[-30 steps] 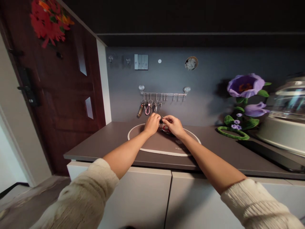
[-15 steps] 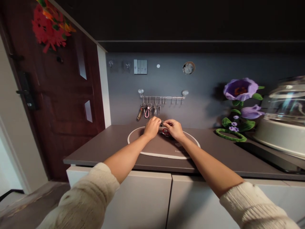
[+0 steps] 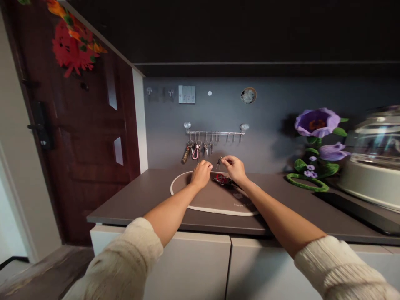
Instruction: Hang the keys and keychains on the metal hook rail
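My right hand (image 3: 235,168) pinches a ring with a small set of keys (image 3: 218,163) dangling from it, above the oval mat. To its left, my left hand (image 3: 201,174) is closed with fingers curled and thumb against them; whether anything is inside is hidden. A gap separates it from the keys. Below my right hand, a jumble of red and dark items (image 3: 223,179) lies on the brown oval mat (image 3: 212,200) with a pale rim. Behind, several key sets (image 3: 195,150) hang from the left hooks of a clear rail (image 3: 215,133) on the wall.
The mat lies on a dark countertop (image 3: 137,200) above pale cabinet doors (image 3: 190,258). At the right stand a purple knitted flower (image 3: 317,123) and a clear-topped appliance (image 3: 375,154). A dark red door (image 3: 90,175) is at the left, and a dark cabinet (image 3: 250,33) hangs overhead.
My hands have come apart. The keys stay with my right hand, which moved slightly right, and they now hang free of my left hand. The view has tilted up a little.
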`<state>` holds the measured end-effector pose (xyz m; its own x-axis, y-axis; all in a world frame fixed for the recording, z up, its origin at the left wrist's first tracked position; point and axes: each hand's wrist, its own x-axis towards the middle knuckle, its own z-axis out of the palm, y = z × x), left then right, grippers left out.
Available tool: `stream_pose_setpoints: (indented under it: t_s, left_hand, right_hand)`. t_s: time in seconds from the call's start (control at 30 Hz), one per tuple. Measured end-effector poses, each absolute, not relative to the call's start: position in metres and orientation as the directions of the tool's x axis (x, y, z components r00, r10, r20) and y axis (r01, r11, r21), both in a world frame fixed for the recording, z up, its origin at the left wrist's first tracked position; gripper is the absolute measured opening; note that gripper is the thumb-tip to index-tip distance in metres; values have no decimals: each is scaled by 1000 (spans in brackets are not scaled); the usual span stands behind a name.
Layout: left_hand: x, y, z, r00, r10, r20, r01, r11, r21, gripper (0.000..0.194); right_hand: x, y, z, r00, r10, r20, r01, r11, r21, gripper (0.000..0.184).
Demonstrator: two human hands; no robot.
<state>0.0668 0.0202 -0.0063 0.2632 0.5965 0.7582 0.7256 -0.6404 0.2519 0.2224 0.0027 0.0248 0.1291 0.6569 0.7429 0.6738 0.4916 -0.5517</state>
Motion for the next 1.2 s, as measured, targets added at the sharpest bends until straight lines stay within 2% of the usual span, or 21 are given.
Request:
stream_pose_setpoints:
  t_s: [0.23, 0.4, 0.67, 0.93, 1.2]
  left_hand:
    - [68, 19, -8, 294, 610, 736, 714, -652, 255, 23]
    - [70, 20, -10, 297, 606, 738, 709, -658, 255, 23]
    - [72, 19, -13, 313, 606, 732, 714, -658, 239, 23]
    - [72, 19, -13, 328, 607, 724, 717, -658, 227, 23]
    - [72, 18, -13, 313, 617, 722, 729, -643, 233, 23]
  right_hand:
    - [225, 23, 50, 246, 654, 716, 602, 476, -641, 20]
    - [223, 46, 64, 266, 680, 683, 512, 501, -698, 21]
    - [211, 64, 83, 338, 705, 623, 454, 458, -764, 15]
    - [202, 82, 88, 441, 713, 545, 390, 395, -832, 16]
    - [204, 99, 81, 485, 694, 532, 349, 404, -846, 12]
